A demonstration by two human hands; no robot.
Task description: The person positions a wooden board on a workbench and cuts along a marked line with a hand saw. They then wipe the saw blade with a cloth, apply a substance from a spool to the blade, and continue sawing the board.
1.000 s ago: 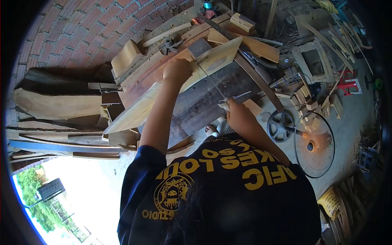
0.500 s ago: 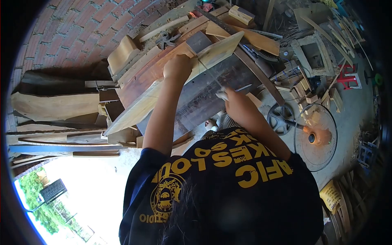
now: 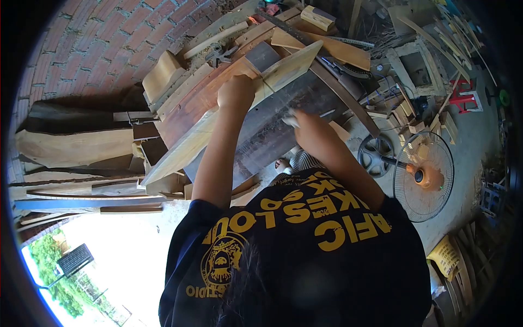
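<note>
Centrally, left hand clenched over the far edge of a pale board, right hand grasping a whitish handle, dark table below.

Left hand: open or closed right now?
Closed: the left hand is curled into a fist at the pale board, though its fingertips are hidden.

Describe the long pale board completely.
The long pale board looks like yellowish wood, narrowing toward its lower-left end. It slants across the view over the dark work surface, exact tilt unclear. The left hand grips its upper edge; a thin dark line crosses it nearby.
</note>
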